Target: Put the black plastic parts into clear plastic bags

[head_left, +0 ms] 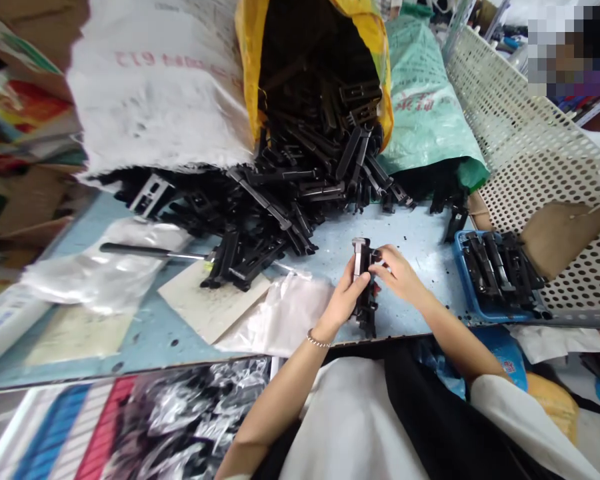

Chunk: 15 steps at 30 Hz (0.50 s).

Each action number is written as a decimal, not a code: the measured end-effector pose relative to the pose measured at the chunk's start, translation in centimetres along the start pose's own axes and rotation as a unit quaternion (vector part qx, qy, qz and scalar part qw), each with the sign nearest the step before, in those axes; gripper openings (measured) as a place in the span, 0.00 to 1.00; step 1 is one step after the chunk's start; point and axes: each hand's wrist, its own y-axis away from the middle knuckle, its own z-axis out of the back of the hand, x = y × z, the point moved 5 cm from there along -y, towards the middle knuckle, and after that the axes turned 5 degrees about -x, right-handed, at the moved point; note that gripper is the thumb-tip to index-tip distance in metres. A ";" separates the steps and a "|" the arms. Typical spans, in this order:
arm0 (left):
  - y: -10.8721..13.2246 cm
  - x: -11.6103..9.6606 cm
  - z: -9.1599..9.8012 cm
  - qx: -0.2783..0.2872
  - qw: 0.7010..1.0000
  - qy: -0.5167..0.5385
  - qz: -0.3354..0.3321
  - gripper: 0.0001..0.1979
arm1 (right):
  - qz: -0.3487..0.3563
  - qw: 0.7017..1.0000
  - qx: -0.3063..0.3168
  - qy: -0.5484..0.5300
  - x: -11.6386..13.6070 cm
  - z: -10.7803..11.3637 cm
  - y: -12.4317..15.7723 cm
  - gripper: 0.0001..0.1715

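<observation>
My left hand (347, 292), with a beaded bracelet at the wrist, is closed around a long black plastic part (364, 310) with a shiny upper face. The part stands lengthwise near the table's front edge. My right hand (399, 275) touches its right side with thumb and fingertips bent together; whether a small piece is pinched there I cannot make out. Beyond my hands lies a heap of similar black parts (300, 177), spilling from a yellow-edged sack (253, 73). On the right, a blue basket (473, 300) holds several such parts.
A white sack (160, 87) and a green sack (425, 93) stand at the back. A perforated cream panel (535, 147) borders the right side. At left lie a black-handled tool (135, 249), cardboard (200, 307) and plastic bags (290, 310). Another person is partly visible at upper right.
</observation>
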 end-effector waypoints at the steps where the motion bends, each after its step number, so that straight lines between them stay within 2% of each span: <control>1: 0.4 -0.3 -0.2 0.005 0.999 0.015 0.038 0.40 | 0.011 0.999 -0.030 0.036 0.6 0.1 0.3 0.18; 3: 1.5 -0.7 -0.3 -0.005 0.996 0.034 0.078 0.42 | 0.046 0.992 -0.053 0.109 1.0 0.3 0.3 0.19; 7: 2.8 -0.7 -1.1 -0.034 0.992 0.084 0.092 0.44 | 0.129 0.977 -0.006 0.171 0.0 -1.3 -1.1 0.24; 9: 2.7 -0.5 -1.3 -0.060 0.989 0.100 0.090 0.45 | 0.120 0.980 -0.022 0.155 -0.5 -2.3 -1.9 0.28; 11: 2.2 -0.3 -0.9 -0.098 0.986 0.104 0.084 0.45 | 0.072 0.989 -0.041 0.124 -0.7 -3.2 -2.2 0.30; 13: 1.7 -0.4 0.3 -0.142 0.982 0.103 0.072 0.40 | 0.033 0.993 -0.044 0.102 -0.4 -4.0 -1.6 0.30; 15: 1.4 -0.9 1.9 -0.187 0.977 0.093 0.050 0.33 | 0.060 0.992 -0.020 0.107 0.6 -4.8 0.1 0.29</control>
